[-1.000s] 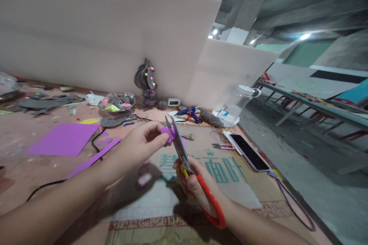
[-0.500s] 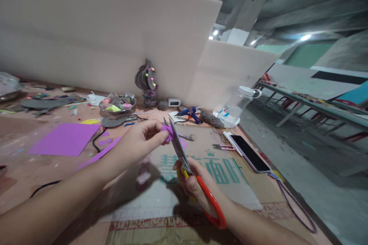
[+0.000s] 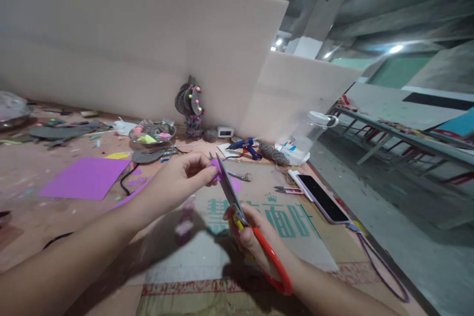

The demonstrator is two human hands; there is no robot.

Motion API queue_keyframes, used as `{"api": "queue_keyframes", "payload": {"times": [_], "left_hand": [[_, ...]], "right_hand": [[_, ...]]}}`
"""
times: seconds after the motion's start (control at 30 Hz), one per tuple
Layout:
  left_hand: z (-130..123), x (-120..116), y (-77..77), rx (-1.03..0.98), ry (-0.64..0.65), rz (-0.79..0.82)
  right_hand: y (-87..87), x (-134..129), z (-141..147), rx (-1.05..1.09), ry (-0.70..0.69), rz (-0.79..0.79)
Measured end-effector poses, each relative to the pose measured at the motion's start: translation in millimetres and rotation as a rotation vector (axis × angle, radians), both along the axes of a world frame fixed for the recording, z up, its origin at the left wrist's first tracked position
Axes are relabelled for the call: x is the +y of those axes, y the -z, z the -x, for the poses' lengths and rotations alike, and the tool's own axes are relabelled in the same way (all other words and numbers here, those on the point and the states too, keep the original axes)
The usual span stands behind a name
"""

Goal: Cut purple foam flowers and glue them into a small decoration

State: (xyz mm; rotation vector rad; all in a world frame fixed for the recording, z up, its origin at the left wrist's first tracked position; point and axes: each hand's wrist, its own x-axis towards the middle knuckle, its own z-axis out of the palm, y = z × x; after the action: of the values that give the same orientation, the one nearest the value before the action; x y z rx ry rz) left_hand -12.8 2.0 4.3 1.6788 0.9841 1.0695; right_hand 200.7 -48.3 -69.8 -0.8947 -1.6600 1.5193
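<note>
Between both hands, purple pc (image 3: pixel 217 170), L hand (image 3: pixel 194 174) pinching it, R hand (image 3: pixel 247 232) gripping scissors (image 3: pixel 231 191).

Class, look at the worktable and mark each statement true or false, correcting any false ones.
1. The right hand holds the scissors. True.
2. The left hand holds a yellow piece. False: the small piece it pinches is purple.
3. The phone lies to the right of the pink-handled snips. True.
4. The blue glue gun lies inside the metal bowl. False: it lies to the right of the bowl.
5. The clear bottle has a red lid. False: its lid is white.
</note>
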Motion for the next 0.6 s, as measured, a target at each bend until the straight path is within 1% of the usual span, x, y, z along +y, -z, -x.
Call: {"api": "queue_keyframes", "payload": {"times": [0.13, 0.27, 0.6], "left_hand": [[1.7, 1.3, 1.4, 0.011, -0.018, 0.024], [3.8, 1.8, 1.6, 0.036, -0.03, -0.007], [7.7, 0.6, -2.2, 0.045, 0.005, -0.048]], "right_hand": [[0.6, -0.1, -0.4, -0.012, 0.0, -0.001], [-3.4, -0.9, 1.0, -0.007, 0.003, -0.004], [-6.3, -0.7, 0.7, -0.027, -0.012, -0.029]]}}
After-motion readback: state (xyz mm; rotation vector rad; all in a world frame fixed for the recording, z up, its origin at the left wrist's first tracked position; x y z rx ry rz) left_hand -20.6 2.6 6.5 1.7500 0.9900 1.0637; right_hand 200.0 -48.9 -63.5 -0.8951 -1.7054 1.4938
